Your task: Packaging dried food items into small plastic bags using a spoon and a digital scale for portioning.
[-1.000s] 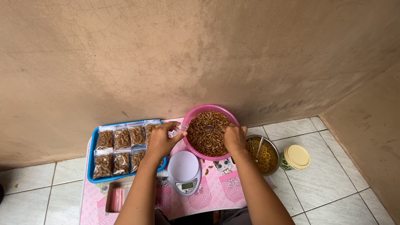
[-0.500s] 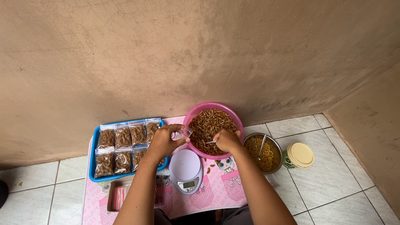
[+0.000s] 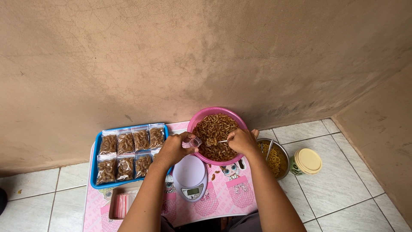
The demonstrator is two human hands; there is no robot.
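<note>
Two hands over the round pink bowl (image 3: 240, 118): left hand (image 3: 174, 148) pinching clear bag (image 3: 195, 142), right hand (image 3: 242, 141) gripping spoon (image 3: 216, 141).

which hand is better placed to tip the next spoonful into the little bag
Right. The right hand holds the spoon over the pink bowl of snacks, aimed at the small clear bag, which the left hand holds at the rim.

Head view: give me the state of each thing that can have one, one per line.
Pink bowl: nearly full of brown snack pieces.
Small clear bag: held at the bowl's rim by the left hand.
Spoon: in the right hand, over the bowl.
Scale: platform bare, display unreadable.
Blue tray: holds filled bags.
Metal bowl: partly filled, utensil inside.
Jar: lid on.
</note>
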